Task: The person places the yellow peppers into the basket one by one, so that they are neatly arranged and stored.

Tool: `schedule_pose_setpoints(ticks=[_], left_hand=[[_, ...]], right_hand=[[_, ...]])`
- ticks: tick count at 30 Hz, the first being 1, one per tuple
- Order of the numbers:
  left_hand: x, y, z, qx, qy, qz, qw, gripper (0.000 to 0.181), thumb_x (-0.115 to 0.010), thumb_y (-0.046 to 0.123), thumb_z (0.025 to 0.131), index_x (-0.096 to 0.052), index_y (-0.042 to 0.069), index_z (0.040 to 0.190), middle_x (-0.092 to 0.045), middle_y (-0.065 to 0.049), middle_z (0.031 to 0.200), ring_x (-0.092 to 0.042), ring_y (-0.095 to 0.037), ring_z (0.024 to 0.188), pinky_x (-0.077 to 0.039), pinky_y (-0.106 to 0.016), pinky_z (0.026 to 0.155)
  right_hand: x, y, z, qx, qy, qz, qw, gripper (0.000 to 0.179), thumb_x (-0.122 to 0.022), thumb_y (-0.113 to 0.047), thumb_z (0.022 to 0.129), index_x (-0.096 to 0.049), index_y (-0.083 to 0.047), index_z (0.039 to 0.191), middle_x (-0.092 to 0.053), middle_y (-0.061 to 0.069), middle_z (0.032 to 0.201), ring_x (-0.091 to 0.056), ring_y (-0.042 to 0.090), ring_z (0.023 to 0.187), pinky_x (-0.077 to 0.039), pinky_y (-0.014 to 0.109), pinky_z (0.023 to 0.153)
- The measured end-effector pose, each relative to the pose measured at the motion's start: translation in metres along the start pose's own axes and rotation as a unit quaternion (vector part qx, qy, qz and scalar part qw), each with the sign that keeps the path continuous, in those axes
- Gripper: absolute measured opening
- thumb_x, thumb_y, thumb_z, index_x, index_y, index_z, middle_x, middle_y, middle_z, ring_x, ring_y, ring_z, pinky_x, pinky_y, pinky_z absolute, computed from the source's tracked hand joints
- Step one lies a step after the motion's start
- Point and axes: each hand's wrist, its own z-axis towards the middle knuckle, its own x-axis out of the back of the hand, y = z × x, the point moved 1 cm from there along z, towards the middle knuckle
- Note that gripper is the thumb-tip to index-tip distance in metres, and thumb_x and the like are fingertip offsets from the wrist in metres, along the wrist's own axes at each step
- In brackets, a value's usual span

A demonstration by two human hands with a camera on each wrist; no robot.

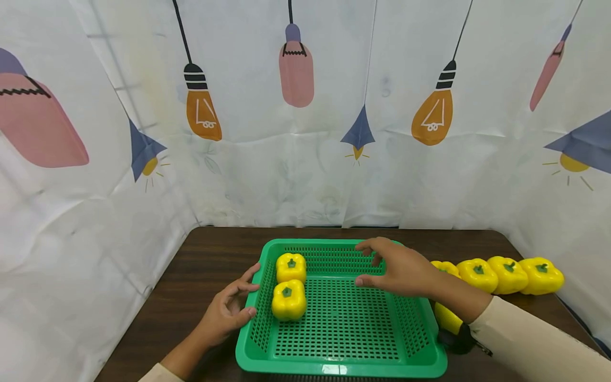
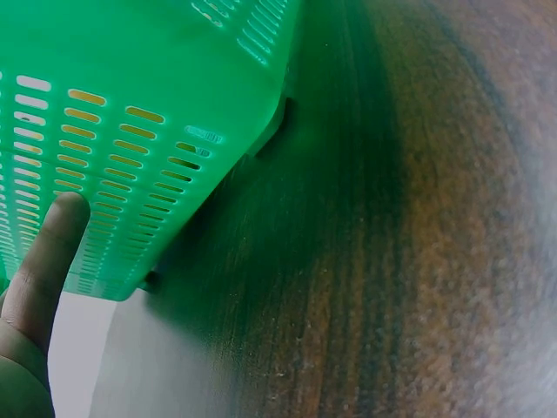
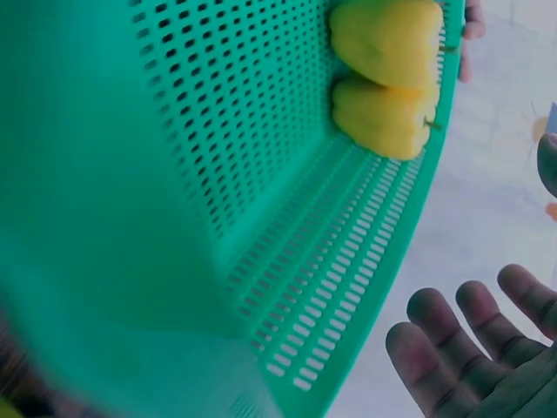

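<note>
A green perforated basket (image 1: 343, 370) stands on the table with two yellow bell peppers, a far one (image 1: 290, 266) and a near one (image 1: 289, 301), upright along its left side. My left hand (image 1: 224, 307) is at the basket's left rim, fingers spread and relaxed. In the left wrist view, one finger (image 2: 39, 270) lies against the slotted outer wall. Over the basket's right side hovers my right hand (image 1: 398, 268), thumb and fingers apart and nothing between them. The right wrist view also shows its fingers (image 3: 444, 340) loosely bent beyond the rim.
Several yellow bell peppers (image 1: 508, 276) line up on the dark wooden table (image 1: 191, 270) right of the basket, the nearest partly behind my right forearm. Under that wrist shows another yellow item (image 1: 447, 318) beside something black. A printed white curtain (image 1: 305, 180) hangs behind the table.
</note>
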Motion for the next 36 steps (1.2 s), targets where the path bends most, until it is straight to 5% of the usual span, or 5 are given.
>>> schedule_pose_setpoints(ticks=[8,27,36], left_hand=[[0.002,-0.005,-0.002,-0.001,0.004,-0.002,1.0000,0.039,-0.054,-0.019,0.091,-0.044,-0.021,0.129,-0.014,-0.037,0.162,-0.020,-0.021,0.155,-0.026,-0.024,0.118],[0.000,-0.004,-0.001,0.010,0.008,-0.012,0.9998,0.038,-0.055,-0.018,0.093,-0.046,-0.017,0.130,-0.017,-0.029,0.165,-0.021,-0.019,0.154,-0.032,-0.027,0.116],[0.000,-0.003,-0.002,0.025,0.015,-0.001,0.9996,0.037,-0.055,-0.019,0.092,-0.046,-0.018,0.128,-0.017,-0.030,0.165,-0.019,-0.020,0.155,-0.026,-0.025,0.118]], right_hand=[[0.011,0.016,-0.016,-0.008,0.009,0.004,0.9999,0.078,-0.072,-0.067,0.085,-0.054,-0.018,0.143,-0.061,0.001,0.131,-0.063,0.018,0.104,-0.052,0.030,0.066],[0.022,0.062,-0.059,-0.044,0.033,0.021,0.9983,0.077,-0.072,-0.062,0.088,-0.052,-0.013,0.144,-0.061,0.002,0.125,-0.059,0.022,0.103,-0.055,0.032,0.071],[0.026,0.087,-0.081,-0.032,0.051,0.015,0.9981,0.061,-0.075,-0.050,0.091,-0.055,-0.020,0.140,-0.058,0.000,0.139,-0.061,0.026,0.110,-0.057,0.036,0.078]])
